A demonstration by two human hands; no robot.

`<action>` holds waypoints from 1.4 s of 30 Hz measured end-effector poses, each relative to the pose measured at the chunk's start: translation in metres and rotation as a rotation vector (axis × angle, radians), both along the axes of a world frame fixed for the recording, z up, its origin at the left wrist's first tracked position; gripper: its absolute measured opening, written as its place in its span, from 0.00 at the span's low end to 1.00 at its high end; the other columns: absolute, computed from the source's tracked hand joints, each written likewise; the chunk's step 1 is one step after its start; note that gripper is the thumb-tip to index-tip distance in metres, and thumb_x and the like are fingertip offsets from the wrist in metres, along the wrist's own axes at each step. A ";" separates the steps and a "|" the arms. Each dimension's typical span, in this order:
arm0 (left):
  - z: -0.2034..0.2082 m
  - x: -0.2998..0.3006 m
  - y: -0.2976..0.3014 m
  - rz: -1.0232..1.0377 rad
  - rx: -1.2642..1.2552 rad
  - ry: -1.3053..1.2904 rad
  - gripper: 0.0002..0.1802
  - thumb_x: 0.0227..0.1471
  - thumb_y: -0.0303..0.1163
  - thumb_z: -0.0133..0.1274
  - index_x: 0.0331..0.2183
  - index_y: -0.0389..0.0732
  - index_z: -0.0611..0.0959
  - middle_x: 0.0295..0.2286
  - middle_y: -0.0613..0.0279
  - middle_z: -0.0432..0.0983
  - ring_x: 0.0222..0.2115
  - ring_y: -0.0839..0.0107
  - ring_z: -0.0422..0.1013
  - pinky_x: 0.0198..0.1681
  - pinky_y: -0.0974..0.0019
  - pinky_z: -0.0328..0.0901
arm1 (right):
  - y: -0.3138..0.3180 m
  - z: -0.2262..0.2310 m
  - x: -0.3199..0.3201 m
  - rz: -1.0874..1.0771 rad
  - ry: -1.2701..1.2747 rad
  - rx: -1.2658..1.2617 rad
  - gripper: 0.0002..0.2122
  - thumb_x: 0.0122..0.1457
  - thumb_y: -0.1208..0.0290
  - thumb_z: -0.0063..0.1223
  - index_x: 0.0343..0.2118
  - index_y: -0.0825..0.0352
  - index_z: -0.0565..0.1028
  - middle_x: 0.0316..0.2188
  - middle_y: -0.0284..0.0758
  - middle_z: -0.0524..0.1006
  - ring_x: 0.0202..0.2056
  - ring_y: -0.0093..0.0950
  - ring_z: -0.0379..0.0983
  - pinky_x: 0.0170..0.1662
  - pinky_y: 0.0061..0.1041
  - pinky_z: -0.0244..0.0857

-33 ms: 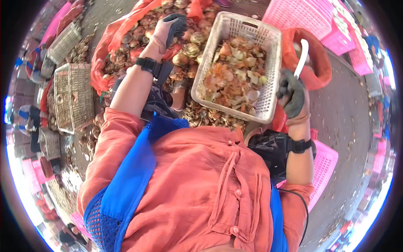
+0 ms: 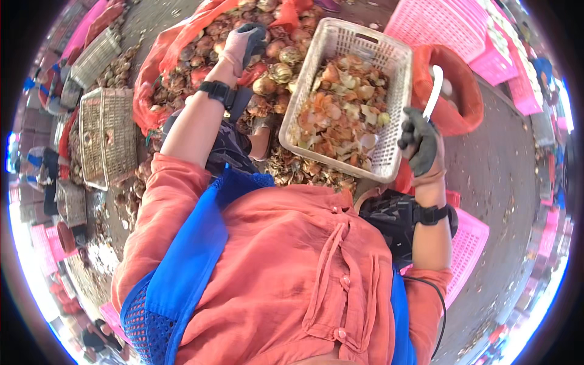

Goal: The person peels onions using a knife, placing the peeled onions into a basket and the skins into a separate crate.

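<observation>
Grey floor [image 2: 502, 176]: red net [image 2: 173, 42] with onions [image 2: 280, 72] 11 o'clock, red sack [image 2: 463, 121] 2, pink crate [image 2: 466, 255] 4, grimy crate [image 2: 120, 140] just past 9.

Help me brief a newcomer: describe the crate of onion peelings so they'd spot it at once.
Find the large heap of onions in the red sack. Just right of it, left of the person's right hand, sits a rectangular crate. Its pale colour and loose orange peelings set it apart from the bright pink crates at top right.
</observation>
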State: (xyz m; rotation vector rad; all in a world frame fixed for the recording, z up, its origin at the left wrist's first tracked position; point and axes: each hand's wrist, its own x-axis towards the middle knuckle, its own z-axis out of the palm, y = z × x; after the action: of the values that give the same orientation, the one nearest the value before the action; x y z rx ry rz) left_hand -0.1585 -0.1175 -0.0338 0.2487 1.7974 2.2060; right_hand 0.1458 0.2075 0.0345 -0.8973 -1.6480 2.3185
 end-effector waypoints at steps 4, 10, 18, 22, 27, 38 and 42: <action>-0.082 -0.047 -0.015 0.023 -0.861 0.217 0.11 0.53 0.32 0.54 0.38 0.39 0.81 0.30 0.64 0.79 0.28 0.71 0.75 0.30 0.66 0.69 | -0.013 -0.028 -0.013 0.050 -0.079 -0.019 0.11 0.55 0.62 0.59 0.33 0.65 0.76 0.20 0.28 0.71 0.16 0.17 0.68 0.16 0.16 0.60; -0.147 -0.041 0.033 0.011 -1.302 0.219 0.30 0.49 0.50 0.54 0.47 0.39 0.77 0.43 0.44 0.74 0.45 0.48 0.72 0.46 0.51 0.69 | -0.011 -0.049 -0.029 0.157 -0.129 -0.127 0.10 0.57 0.66 0.58 0.38 0.66 0.76 0.21 0.29 0.73 0.19 0.18 0.69 0.18 0.17 0.61; -0.202 -0.041 0.098 -0.071 -1.446 0.027 0.32 0.50 0.43 0.53 0.55 0.43 0.68 0.54 0.45 0.61 0.55 0.44 0.59 0.56 0.47 0.60 | -0.011 -0.050 -0.039 0.211 -0.176 -0.091 0.16 0.58 0.65 0.57 0.45 0.68 0.72 0.25 0.31 0.75 0.19 0.18 0.70 0.19 0.14 0.61; -0.243 -0.084 0.029 0.098 -1.249 0.112 0.33 0.44 0.40 0.63 0.51 0.40 0.72 0.37 0.49 0.77 0.39 0.53 0.75 0.43 0.56 0.70 | -0.022 -0.051 -0.049 0.217 -0.132 -0.202 0.13 0.56 0.72 0.60 0.43 0.68 0.73 0.25 0.30 0.74 0.22 0.19 0.71 0.21 0.18 0.65; -0.185 -0.103 0.019 -0.017 0.158 -0.492 0.12 0.51 0.37 0.58 0.32 0.37 0.82 0.27 0.63 0.78 0.24 0.65 0.73 0.31 0.65 0.71 | -0.008 -0.051 -0.045 0.235 -0.114 -0.160 0.13 0.57 0.71 0.60 0.43 0.68 0.73 0.26 0.31 0.75 0.24 0.19 0.72 0.22 0.18 0.66; 0.047 0.029 0.113 -0.574 0.785 -0.455 0.27 0.59 0.48 0.48 0.52 0.40 0.74 0.48 0.52 0.74 0.49 0.53 0.71 0.53 0.44 0.66 | -0.027 -0.037 -0.057 0.189 0.092 -0.096 0.16 0.61 0.58 0.53 0.45 0.66 0.73 0.26 0.29 0.76 0.18 0.15 0.70 0.19 0.13 0.62; 0.069 0.060 0.114 -0.572 0.740 -0.303 0.23 0.58 0.38 0.50 0.51 0.35 0.74 0.48 0.53 0.75 0.48 0.57 0.72 0.55 0.52 0.64 | -0.025 -0.031 -0.045 0.268 0.330 -0.028 0.12 0.62 0.70 0.52 0.46 0.70 0.72 0.28 0.33 0.77 0.24 0.19 0.71 0.26 0.18 0.66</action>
State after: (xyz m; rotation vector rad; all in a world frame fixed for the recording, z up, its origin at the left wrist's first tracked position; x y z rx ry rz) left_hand -0.0988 -0.0037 0.0350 0.4726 0.5907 2.2029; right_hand 0.1007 0.1822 0.0037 -0.2842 -1.6776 2.4958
